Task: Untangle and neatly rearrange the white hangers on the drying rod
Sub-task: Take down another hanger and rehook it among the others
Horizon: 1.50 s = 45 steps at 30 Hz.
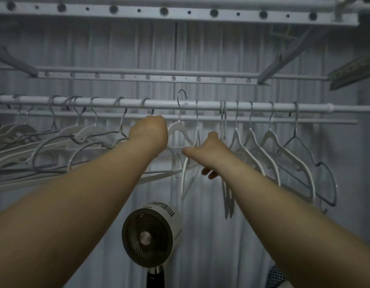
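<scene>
1. Reaching up to the drying rod [163, 103], both hands work at its middle, where the neat section meets the messy one.
2. The left hand [148, 129] is a closed fist just below the rod, apparently clamped on the neck of a hanger; its grip reads as shut, though the fingers are hidden behind the hand.
3. The right hand [209, 151] has thumb and fingers curled around the thin arms of a white hanger [179, 129] whose hook stands above the rod, unhooked or nearly so. Holding it low probably steadies it while it is freed.
4. To the right, the sorted hangers [269, 146] hang evenly spaced and upright, which suggests that side is done.
5. To the left, the tangled hangers [71, 142] lie tilted and overlapped, arms crossing one another; these look like the remaining work.
6. A fan [150, 233] stands below, well clear of the hands. Crossed arms of neighbouring hangers are the likely snag when pulling one free.
</scene>
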Each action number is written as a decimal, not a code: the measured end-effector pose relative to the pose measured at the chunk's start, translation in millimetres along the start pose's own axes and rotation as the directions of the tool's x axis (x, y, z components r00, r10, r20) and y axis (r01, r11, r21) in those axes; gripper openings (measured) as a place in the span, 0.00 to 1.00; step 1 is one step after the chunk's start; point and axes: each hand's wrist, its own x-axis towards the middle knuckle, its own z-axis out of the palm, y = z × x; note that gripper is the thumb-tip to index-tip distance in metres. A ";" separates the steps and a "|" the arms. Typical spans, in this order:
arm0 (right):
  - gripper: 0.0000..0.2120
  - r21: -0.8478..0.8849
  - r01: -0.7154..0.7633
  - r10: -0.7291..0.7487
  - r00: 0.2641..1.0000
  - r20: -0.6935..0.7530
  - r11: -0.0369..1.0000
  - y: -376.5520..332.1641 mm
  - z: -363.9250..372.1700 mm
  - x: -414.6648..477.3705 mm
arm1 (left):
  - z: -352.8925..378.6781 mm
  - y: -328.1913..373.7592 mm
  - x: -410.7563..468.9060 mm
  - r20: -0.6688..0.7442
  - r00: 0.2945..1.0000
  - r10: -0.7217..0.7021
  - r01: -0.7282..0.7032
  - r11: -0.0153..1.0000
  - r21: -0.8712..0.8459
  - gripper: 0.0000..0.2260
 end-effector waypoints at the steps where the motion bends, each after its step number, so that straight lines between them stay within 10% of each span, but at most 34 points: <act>1: 0.34 -0.019 -0.005 0.006 0.999 0.036 1.000 -1.3 0.8 2.5 | 1.8 3.4 2.2 -0.005 1.000 0.000 0.000 1.000 0.006 0.10; 12: 0.08 -0.334 0.065 -0.061 0.998 0.020 0.940 28.1 -18.8 15.0 | 11.7 11.4 23.3 0.026 0.998 -0.059 0.058 0.998 0.025 0.11; 18: 0.17 -0.487 0.017 -0.047 0.998 -0.048 0.873 43.1 -21.7 20.4 | 24.2 10.5 26.1 0.137 0.985 -0.103 0.096 0.994 0.057 0.09; 23: 0.03 -0.501 0.020 -0.074 0.993 -0.089 0.865 47.6 -25.3 14.7 | 18.6 12.6 19.8 0.178 0.981 -0.076 0.083 0.996 -0.034 0.09; 32: 0.21 -0.548 0.033 -0.189 0.954 -0.231 0.836 30.2 -39.5 -11.3 | -16.9 0.4 -3.2 -0.054 0.995 0.082 -0.086 0.993 -0.081 0.16; 45: 0.15 -0.235 0.506 -0.543 0.829 -0.131 0.830 -92.3 48.8 -39.0 | -48.4 -163.4 -40.6 -0.181 0.983 -0.042 0.073 0.983 0.169 0.15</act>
